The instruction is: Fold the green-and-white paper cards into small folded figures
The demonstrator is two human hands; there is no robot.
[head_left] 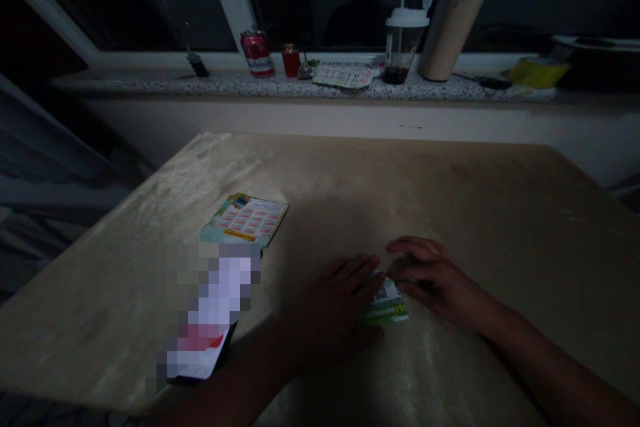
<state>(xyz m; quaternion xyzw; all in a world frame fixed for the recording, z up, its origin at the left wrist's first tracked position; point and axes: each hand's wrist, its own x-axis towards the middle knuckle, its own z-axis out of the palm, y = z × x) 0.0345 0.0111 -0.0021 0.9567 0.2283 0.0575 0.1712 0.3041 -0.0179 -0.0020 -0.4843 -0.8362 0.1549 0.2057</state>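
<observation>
the small green card [389,305] lies flat on the counter [450,187], toward its near edge, directly between the person's two hands. the left hand [334,303] lies palm down just left of the card, with its fingertips resting on the card's left side. its grip is flat and wide, closed round nothing. the right hand [434,279] comes in from the right, fingers stretched leftward over the card's far right corner. that grip is also spread flat, and no pinch shows in the dim light. both hands touch the card, so neither is nearer.

the card's near edge, a green printed band, runs roughly left to right with a slight tilt. fingers cover the far part, so its long axis cannot be told for sure.

a larger printed sheet [245,219] lies well apart to the left and farther back. a red can [257,53] stands on the windowsill [150,83].
</observation>
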